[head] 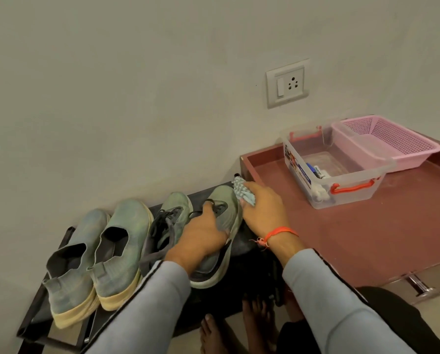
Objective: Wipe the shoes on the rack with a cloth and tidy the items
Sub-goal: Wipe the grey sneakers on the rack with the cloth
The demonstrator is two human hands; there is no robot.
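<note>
Four sneakers on black rack (60,325), toes toward wall. Left hand (201,238) fingers curled gripping rightmost sneaker (221,200); right hand (262,210) pinching cloth (241,191) against its toe side.

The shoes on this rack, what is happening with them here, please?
A person crouches at the dark shoe rack and cleans the rightmost green shoe. The left hand holds this shoe steady on top, near the laces. The right hand presses a light blue cloth against the shoe's toe side. Three other shoes stand to the left, untouched by either hand. Beside the rack, a clear box and a pink basket sit on a red-brown tray table.
</note>
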